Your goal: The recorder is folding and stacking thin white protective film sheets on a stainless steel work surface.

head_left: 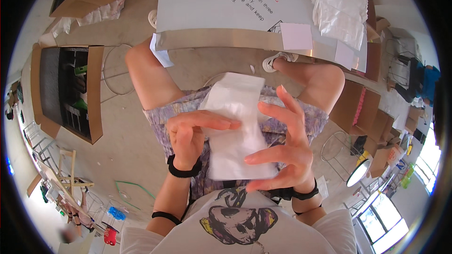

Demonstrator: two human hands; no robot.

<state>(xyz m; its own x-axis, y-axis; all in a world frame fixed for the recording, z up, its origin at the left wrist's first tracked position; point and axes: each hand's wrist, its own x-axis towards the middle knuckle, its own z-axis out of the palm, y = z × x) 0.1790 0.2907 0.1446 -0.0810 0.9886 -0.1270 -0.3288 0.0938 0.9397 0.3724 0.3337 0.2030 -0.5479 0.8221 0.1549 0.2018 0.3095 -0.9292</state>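
A flat white piece, like a folded plastic bag or soft sheet, is held upright over my lap. My left hand grips its left side, the index finger lying across the front and the other fingers curled in; the thumb is partly hidden. On the other side my right hand has its fingers spread wide, the tips close to the right edge of the white piece. Whether any of them touches it I cannot tell. A pile of thin white plastic bags rests on the table's right part, beyond my hands.
Ahead stands a film-covered metal table with white paper pieces on its front edge. An opened cardboard box with black and green contents is on the left. More cartons stand at the right, near a round white-faced object.
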